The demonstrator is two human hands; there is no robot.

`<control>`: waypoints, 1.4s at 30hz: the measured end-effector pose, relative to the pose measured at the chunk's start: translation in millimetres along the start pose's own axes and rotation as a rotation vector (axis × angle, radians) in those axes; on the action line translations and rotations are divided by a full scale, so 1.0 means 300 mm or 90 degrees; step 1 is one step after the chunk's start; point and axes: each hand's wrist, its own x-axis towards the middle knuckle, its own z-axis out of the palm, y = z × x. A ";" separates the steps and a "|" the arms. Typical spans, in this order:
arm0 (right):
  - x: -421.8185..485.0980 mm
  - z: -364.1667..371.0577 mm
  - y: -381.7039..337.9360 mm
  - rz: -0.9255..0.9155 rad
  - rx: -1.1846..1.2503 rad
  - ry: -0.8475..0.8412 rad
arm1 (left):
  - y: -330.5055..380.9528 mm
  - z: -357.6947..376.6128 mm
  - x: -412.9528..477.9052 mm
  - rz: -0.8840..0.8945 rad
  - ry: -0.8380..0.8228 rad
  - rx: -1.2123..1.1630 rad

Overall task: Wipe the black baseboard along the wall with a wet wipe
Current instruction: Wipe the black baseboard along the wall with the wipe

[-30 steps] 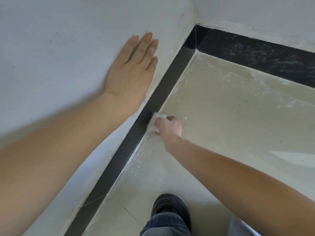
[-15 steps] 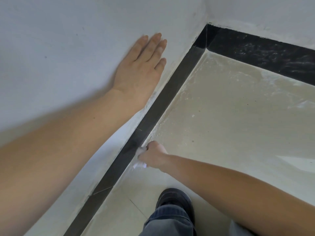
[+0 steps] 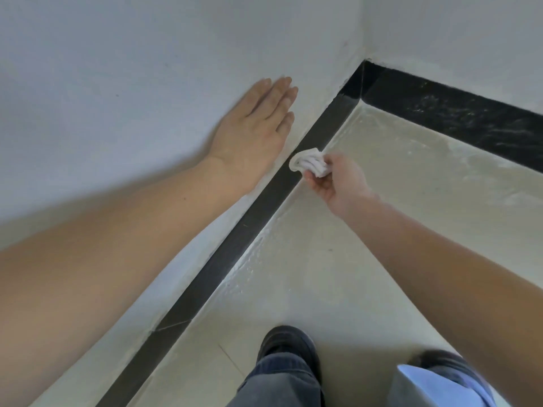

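Observation:
The black baseboard (image 3: 235,239) runs diagonally along the foot of the white wall from the bottom left up to the room corner. A bunched white wet wipe (image 3: 308,163) is pressed against the baseboard's face, pinched in my right hand (image 3: 335,183). My left hand (image 3: 255,133) lies flat on the wall above the baseboard, fingers stretched together, holding nothing. A second stretch of baseboard (image 3: 455,118) leaves the corner to the right, speckled with pale dust.
The cream tiled floor (image 3: 396,201) shows white smears near the baseboards. My dark shoe (image 3: 286,345) and jeans leg stand at the bottom centre, close to the baseboard. The white wall (image 3: 132,69) fills the left and top.
My right hand slid the wipe down the baseboard towards me, then back up towards the corner, further than a second ago. The left hand has stayed planted on the wall.

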 end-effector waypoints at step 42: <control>0.171 -0.204 -0.440 -0.592 -2.053 0.024 | 0.101 0.010 0.420 -0.020 0.107 0.003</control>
